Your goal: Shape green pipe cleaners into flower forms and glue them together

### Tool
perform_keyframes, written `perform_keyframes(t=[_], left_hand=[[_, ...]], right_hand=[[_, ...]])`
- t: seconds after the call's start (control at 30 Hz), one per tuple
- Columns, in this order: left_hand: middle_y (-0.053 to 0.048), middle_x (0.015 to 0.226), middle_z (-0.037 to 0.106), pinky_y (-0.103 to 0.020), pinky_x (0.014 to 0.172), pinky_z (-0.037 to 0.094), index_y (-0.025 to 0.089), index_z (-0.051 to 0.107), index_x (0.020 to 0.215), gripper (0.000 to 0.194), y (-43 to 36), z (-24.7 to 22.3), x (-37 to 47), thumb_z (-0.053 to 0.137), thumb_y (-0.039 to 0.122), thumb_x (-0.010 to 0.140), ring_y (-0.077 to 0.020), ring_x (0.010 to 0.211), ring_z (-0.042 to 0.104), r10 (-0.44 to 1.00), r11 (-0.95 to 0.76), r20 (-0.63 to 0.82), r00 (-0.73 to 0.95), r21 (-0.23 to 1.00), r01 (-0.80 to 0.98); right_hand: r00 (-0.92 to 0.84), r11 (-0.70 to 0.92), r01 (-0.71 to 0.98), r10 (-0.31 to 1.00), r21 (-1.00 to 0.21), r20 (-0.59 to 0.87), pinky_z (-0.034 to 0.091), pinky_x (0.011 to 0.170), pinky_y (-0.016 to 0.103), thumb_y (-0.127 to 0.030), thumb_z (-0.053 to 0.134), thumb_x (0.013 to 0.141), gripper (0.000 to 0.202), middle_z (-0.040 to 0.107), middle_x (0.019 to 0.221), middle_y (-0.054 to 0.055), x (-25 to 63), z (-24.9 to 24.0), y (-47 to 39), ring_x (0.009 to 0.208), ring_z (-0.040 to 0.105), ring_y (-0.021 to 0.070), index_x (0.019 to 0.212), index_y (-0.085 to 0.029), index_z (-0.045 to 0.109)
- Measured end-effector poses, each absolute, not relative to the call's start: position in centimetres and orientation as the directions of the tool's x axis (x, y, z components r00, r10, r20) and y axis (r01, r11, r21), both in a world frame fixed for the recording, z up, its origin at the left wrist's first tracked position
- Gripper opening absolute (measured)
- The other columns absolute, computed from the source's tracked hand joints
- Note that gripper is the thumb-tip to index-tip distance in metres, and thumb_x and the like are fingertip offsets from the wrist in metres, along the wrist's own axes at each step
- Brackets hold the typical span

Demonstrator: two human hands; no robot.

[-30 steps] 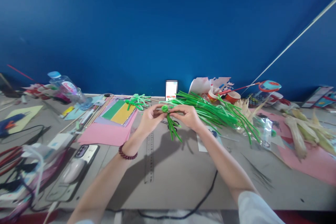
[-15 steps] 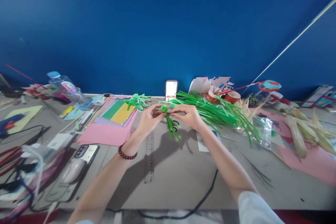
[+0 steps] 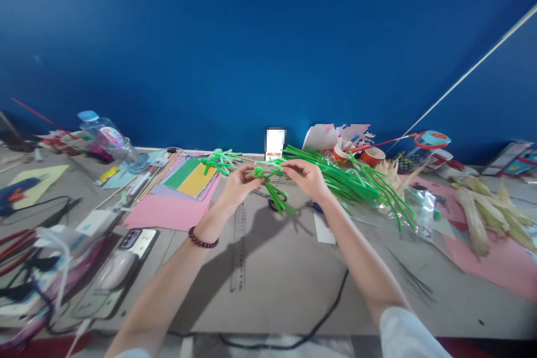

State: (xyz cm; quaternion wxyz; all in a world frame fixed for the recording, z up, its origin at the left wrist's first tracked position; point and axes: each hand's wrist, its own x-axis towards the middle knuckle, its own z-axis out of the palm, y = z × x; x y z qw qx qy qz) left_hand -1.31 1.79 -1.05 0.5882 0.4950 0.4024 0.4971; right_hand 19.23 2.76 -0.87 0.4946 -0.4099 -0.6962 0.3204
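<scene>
My left hand (image 3: 240, 185) pinches a green pipe-cleaner figure (image 3: 274, 196) by its rounded, coiled end, and several green stems hang from it down to the right. Facing it, my right hand (image 3: 308, 178) has thumb and forefinger closed on a light green strand that runs from the figure. Below the hands lie dark-handled scissors (image 3: 272, 204), partly hidden by the stems, and a clear ruler (image 3: 238, 246). A bent green pipe-cleaner piece (image 3: 222, 161) rests beyond my left hand. To the right spreads a bundle of green pipe cleaners (image 3: 348, 178).
Coloured sheets (image 3: 168, 210), a bottle (image 3: 111, 137) and a phone (image 3: 138, 240) with a mouse (image 3: 117, 269) are at the left. An upright phone (image 3: 275, 142) leans at the wall. Paper cups (image 3: 372, 155) and corn husks (image 3: 476, 218) stand or lie at the right.
My right hand has moved slightly right, away from my left hand, widening the gap between them. The figure has shifted a little left, and its hanging stems now slant more to the right.
</scene>
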Motion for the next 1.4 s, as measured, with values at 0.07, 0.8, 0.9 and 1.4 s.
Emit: perform_keyframes(t=[0.07, 0.8, 0.9, 1.4], left_hand=[[0.001, 0.070, 0.068, -0.023, 0.062, 0.048, 0.017, 0.055, 0.086, 0.037, 2.0, -0.7, -1.6, 0.080, 0.019, 0.058, -0.0124, 0.066, 0.064, 0.991, 0.055, -0.024, 0.132, 0.971, -0.231], [0.001, 0.071, 0.067, -0.026, 0.068, 0.050, 0.015, 0.065, 0.074, 0.023, 3.9, -1.0, -3.8, 0.078, 0.010, 0.055, -0.0116, 0.066, 0.064, 0.990, 0.131, -0.092, 0.111, 0.900, -0.417], [0.003, 0.066, 0.064, -0.026, 0.069, 0.050, 0.015, 0.065, 0.069, 0.022, 4.0, -1.3, -3.8, 0.080, 0.013, 0.054, -0.0107, 0.063, 0.061, 0.992, 0.088, -0.044, 0.119, 0.918, -0.387], [0.002, 0.063, 0.063, -0.022, 0.054, 0.041, 0.015, 0.067, 0.071, 0.024, 3.6, -1.3, -3.4, 0.083, 0.021, 0.054, -0.0079, 0.055, 0.055, 0.996, 0.084, -0.072, 0.048, 0.941, -0.328]], right_hand=[[-0.091, 0.378, 0.238, 0.926, -0.894, 0.367, 0.053, 0.072, 0.030, -0.036, 0.059, 0.082, 0.026, 0.072, 0.086, 0.006, 19.6, -1.4, 3.4, 0.075, 0.067, 0.0172, 0.096, -0.017, 0.070], [-0.513, 0.525, 0.736, 0.845, -0.428, 0.155, 0.045, 0.094, 0.025, -0.002, 0.052, 0.076, 0.026, 0.072, 0.103, 0.008, 14.5, -6.5, 6.2, 0.104, 0.063, 0.0175, 0.087, -0.015, 0.071], [-0.588, 0.582, 0.755, 0.805, -0.303, 0.080, 0.047, 0.087, 0.023, -0.002, 0.055, 0.076, 0.029, 0.069, 0.111, 0.008, 12.7, -7.0, 7.3, 0.103, 0.062, 0.0182, 0.097, -0.016, 0.069], [-0.696, 0.698, 0.716, 0.713, 0.017, 0.084, 0.045, 0.085, 0.026, -0.011, 0.040, 0.093, 0.027, 0.066, 0.107, 0.013, 11.0, -9.2, 8.8, 0.101, 0.058, 0.0196, 0.098, -0.011, 0.067]])
